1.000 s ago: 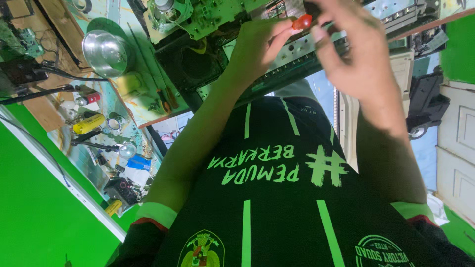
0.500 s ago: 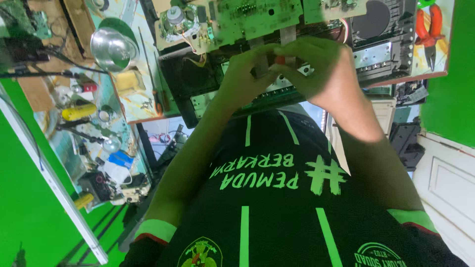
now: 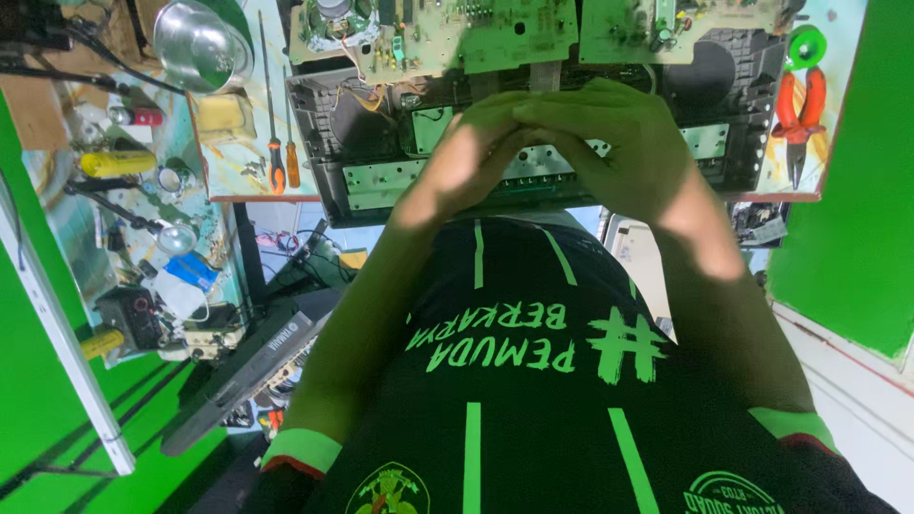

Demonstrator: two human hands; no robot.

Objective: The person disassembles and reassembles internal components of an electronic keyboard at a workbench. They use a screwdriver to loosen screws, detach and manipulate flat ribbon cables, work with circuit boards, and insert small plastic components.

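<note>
Fingers of both hands, left [image 3: 471, 157] and right [image 3: 609, 143], are curled together over the opened chassis [image 3: 381, 171] on the desk [image 3: 238, 176]; can't tell what they pinch. Looks like mid-fiddling below the boards [image 3: 447, 38]. Next move probably needs a steady, fine grip.

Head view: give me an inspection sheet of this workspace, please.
Surface: pale painted tabletop with a red edge.
Job's things: opened black electronics chassis; green circuit boards lifted at its far side.
Clutter: orange-handled screwdrivers, red-handled pliers, green tape roll, silver lamp shade.
Grippers: left hand and right hand pressed together over the chassis; anything held is hidden.
Cables: thin wires inside the chassis.
Surroundings: green walls; black keyboard low at left.
</note>
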